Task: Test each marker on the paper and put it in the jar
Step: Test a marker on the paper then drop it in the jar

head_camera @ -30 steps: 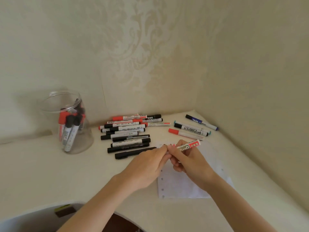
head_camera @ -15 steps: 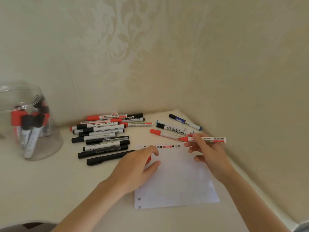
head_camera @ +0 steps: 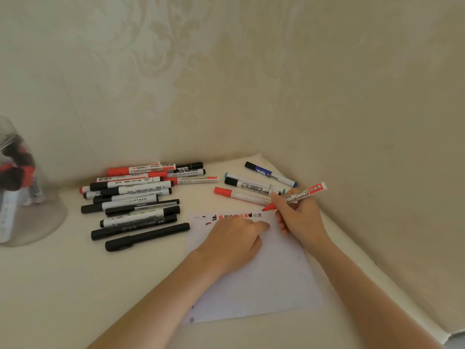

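A white sheet of paper lies on the desk, with a row of red and black test marks along its top edge. My right hand grips an uncapped red whiteboard marker. Its red tip points down-left and is right at the paper's top right edge. My left hand rests on the paper just below the marks, fingers curled; the red cap it pulled off is hidden under them. The clear jar stands at the far left, partly cut off, and holds several markers.
Several black and red markers lie in a heap left of the paper. Three more markers lie near the desk's corner, just behind my right hand. Walls close the desk at the back and on the right.
My hands pulled the cap off the red marker and moved apart. The left hand settled on the paper, and the right hand turned the marker tip down towards the sheet. The view shifted right.
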Tool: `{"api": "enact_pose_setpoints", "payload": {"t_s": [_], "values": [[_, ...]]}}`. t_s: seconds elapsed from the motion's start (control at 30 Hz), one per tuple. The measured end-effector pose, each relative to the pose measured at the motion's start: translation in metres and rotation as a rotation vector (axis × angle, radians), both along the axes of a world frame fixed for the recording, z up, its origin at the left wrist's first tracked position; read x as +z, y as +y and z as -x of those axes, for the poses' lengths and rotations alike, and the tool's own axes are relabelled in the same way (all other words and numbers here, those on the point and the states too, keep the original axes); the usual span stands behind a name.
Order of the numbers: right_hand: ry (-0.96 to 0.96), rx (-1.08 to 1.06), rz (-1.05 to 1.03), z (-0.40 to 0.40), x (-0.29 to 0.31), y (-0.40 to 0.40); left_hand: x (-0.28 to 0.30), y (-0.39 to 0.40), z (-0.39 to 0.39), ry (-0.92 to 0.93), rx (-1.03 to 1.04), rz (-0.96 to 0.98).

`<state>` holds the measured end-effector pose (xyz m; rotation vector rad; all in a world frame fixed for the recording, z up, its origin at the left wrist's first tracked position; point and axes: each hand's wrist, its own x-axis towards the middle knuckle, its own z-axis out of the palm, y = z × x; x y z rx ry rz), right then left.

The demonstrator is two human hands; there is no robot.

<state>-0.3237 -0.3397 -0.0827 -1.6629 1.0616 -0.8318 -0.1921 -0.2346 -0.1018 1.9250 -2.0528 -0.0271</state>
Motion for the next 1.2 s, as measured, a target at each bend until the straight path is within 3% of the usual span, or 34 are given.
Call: {"api": "enact_pose_setpoints", "payload": {"t_s": [0.13,0.4,1.2], "values": [[0.091,-0.02,0.056,-0.001,-0.01,0.002,-0.006,0.01,-0.005,-0.018,-0.03,0.012],[0.076,-0.001,0.106,-0.002,-0.009,-0.002,-0.018,0.013,-0.012,0.07,-0.085,0.201],[0.1,0.033,0.088,0.001,-0.013,-0.005,-0.018,0.015,-0.013,0.116,-0.12,0.141]]}}
